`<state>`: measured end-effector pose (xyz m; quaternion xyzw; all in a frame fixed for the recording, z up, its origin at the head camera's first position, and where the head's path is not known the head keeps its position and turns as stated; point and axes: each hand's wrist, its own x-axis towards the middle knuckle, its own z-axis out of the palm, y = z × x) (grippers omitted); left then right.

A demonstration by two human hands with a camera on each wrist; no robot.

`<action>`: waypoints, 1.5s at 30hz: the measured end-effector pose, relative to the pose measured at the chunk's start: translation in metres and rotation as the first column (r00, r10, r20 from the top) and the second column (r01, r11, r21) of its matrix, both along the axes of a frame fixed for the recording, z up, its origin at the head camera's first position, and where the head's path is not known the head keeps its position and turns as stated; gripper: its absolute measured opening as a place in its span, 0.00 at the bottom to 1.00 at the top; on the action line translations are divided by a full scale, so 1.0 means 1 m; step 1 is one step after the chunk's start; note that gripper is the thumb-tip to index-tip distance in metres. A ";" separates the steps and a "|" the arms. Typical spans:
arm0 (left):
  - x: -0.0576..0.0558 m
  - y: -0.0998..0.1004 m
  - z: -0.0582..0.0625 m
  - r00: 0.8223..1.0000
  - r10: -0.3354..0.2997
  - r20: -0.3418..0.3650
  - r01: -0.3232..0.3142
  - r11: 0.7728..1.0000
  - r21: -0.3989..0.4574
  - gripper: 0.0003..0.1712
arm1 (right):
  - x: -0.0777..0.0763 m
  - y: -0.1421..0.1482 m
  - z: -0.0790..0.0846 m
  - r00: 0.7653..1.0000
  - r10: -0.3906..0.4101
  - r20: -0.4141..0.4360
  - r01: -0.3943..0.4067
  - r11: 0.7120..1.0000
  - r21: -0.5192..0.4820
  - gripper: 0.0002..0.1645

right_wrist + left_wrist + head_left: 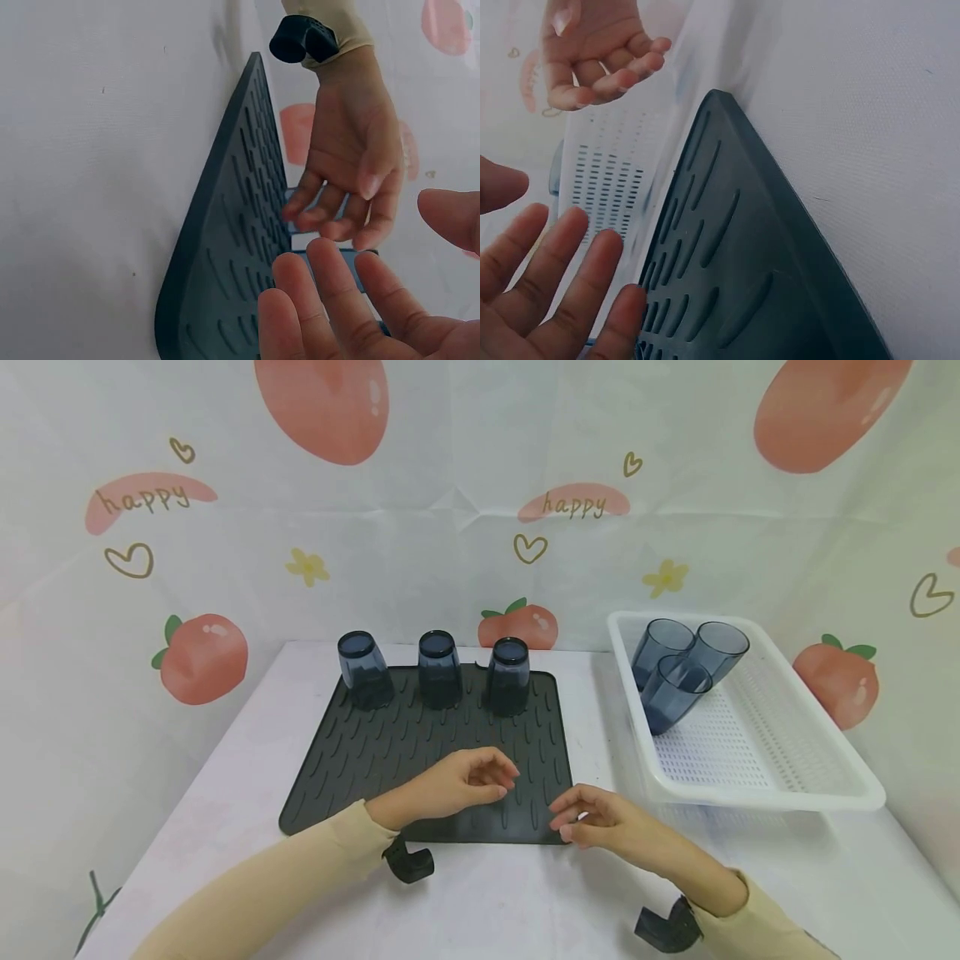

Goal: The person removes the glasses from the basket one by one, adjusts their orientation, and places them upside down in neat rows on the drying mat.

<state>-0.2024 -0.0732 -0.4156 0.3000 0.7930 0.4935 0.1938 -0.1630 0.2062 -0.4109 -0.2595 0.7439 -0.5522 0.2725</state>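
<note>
My left hand [461, 785] hovers over the front right part of a dark ribbed drying mat [420, 752], fingers loosely bent and holding nothing. By the mat's front right corner, my right hand [603, 820] is also bare, its fingers relaxed. Along the mat's back edge stand three blue-tinted glasses, upside down: a left glass [366, 672], a middle glass [438, 670] and a right glass [509, 678]. Three more blue glasses [675, 689] lean together in a white basket [757, 797] on the right. Both wrist views show spread, slightly curved fingers [577, 292] [337, 292] touching nothing.
The white basket, with perforated floor and raised rim, stands at the right of the white table [495, 893]. Behind the table hangs a cloth [420, 552] printed with peaches. Black wrist cameras [411, 862] are strapped below both hands.
</note>
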 end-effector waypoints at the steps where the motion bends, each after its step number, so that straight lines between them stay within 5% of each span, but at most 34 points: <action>1: 0.000 0.000 0.000 1.000 -0.009 -0.001 0.009 1.000 -0.015 0.16 | 0.000 0.000 0.000 1.000 0.003 -0.003 -0.003 1.000 -0.003 0.23; 15: 0.000 0.002 -0.002 0.998 -0.050 0.025 0.052 0.994 -0.096 0.15 | -0.001 -0.001 0.011 0.998 0.001 -0.057 0.000 1.000 0.020 0.22; 25: 0.000 0.003 -0.002 0.998 -0.051 0.033 0.054 0.993 -0.101 0.14 | -0.002 0.001 0.038 0.988 -0.043 -0.149 0.043 0.999 -0.006 0.20; 33: 0.000 0.003 -0.005 0.998 -0.050 0.037 0.054 0.993 -0.108 0.14 | -0.011 0.009 0.056 0.965 -0.112 -0.238 0.083 0.988 -0.128 0.19; 45: 0.001 0.002 -0.004 0.997 -0.059 0.043 0.063 0.992 -0.107 0.14 | -0.045 0.024 0.082 0.901 -0.271 -0.338 0.144 0.923 -0.356 0.18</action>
